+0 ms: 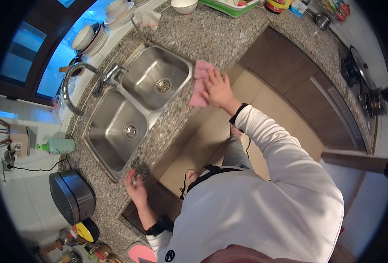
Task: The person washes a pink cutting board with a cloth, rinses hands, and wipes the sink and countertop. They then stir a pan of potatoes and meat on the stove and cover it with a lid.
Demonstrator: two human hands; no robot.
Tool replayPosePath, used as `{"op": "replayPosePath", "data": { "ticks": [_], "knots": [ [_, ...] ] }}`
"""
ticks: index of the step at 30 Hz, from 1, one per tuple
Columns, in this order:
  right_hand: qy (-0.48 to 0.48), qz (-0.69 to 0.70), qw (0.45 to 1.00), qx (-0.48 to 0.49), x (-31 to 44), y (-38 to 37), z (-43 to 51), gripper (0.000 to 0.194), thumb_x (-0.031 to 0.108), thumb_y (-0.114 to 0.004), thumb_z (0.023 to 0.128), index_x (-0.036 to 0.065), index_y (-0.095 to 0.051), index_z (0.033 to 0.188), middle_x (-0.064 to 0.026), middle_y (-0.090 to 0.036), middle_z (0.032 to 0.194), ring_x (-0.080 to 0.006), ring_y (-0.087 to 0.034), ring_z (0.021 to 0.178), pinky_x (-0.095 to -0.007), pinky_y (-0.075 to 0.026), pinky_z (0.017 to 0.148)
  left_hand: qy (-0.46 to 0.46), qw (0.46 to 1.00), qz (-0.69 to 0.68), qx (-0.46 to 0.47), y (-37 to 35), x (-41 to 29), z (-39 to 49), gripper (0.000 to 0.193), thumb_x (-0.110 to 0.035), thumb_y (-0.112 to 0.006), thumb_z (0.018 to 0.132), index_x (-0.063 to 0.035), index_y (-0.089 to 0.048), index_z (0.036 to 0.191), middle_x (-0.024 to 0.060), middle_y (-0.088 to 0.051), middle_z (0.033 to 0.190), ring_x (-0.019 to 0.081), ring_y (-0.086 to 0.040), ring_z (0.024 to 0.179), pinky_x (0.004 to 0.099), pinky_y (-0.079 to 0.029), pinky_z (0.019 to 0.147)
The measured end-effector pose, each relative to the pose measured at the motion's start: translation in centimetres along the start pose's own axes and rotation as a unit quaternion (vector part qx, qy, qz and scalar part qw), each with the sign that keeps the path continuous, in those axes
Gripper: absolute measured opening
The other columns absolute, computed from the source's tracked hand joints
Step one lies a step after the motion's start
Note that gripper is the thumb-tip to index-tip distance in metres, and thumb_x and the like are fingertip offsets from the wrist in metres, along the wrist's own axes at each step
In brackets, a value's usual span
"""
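My right hand (217,88) lies flat on a crumpled pink cloth (199,83), with its fingers spread. The cloth rests on the speckled granite countertop (213,39) at its front edge, beside the right bowl of the stainless-steel double sink (151,115). My left hand (136,190) is at the counter's front edge, near the sink's lower left corner. Its fingers are apart and loosely curled, with nothing held in them. Whether it touches the stone is unclear. A chrome faucet (110,77) arches over the left bowl.
A dark rice cooker (72,195) and a green dish-soap bottle (61,146) stand left of the sink. Stacked bowls (88,39) line the windowsill. A white bowl (184,6) and a green tray (235,11) sit farther back. A gas stove (355,69) is at right.
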State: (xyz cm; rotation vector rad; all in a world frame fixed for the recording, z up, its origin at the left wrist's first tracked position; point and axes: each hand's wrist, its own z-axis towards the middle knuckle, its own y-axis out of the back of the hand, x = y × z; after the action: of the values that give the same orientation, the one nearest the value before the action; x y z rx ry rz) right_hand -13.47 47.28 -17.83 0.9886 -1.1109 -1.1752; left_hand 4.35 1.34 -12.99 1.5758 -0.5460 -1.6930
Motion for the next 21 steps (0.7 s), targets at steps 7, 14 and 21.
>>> {"op": "replayPosePath", "data": {
  "ticks": [7, 14, 21],
  "knots": [
    [0.025, 0.043, 0.998, -0.045, -13.2, 0.3, 8.8, 0.064, 0.042, -0.062, 0.087, 0.002, -0.048, 0.136, -0.0201, -0.038, 0.148, -0.0471, -0.028, 0.138, -0.0603, -0.027, 0.109, -0.172, 0.975, 0.026, 0.137, -14.6, -22.8, 8.6, 0.036, -0.014, -0.070, 0.085, -0.0124, -0.065, 0.120, 0.0127, -0.054, 0.136, 0.0315, -0.049, 0.127, 0.0454, -0.029, 0.110],
    [0.278, 0.177, 0.940, 0.089, -16.1, 1.3, 7.7, 0.062, 0.033, -0.057, 0.092, 0.003, -0.040, 0.143, -0.0193, -0.035, 0.151, -0.0458, -0.024, 0.142, -0.0550, -0.023, 0.115, -0.105, 0.972, 0.077, 0.198, -17.3, -25.8, 10.7, 0.035, -0.014, -0.070, 0.085, -0.0115, -0.065, 0.119, 0.0109, -0.054, 0.137, 0.0300, -0.051, 0.125, 0.0456, -0.031, 0.109],
    [0.307, 0.081, 0.931, 0.182, -20.4, 3.2, 12.6, 0.064, 0.031, -0.057, 0.092, 0.007, -0.036, 0.147, -0.0141, -0.030, 0.156, -0.0411, -0.021, 0.145, -0.0515, -0.019, 0.117, -0.032, 0.979, 0.011, 0.202, -18.4, -23.9, 14.5, 0.033, -0.009, -0.068, 0.085, -0.0070, -0.065, 0.117, 0.0174, -0.058, 0.129, 0.0383, -0.057, 0.115, 0.0431, -0.045, 0.097]
  ]
}}
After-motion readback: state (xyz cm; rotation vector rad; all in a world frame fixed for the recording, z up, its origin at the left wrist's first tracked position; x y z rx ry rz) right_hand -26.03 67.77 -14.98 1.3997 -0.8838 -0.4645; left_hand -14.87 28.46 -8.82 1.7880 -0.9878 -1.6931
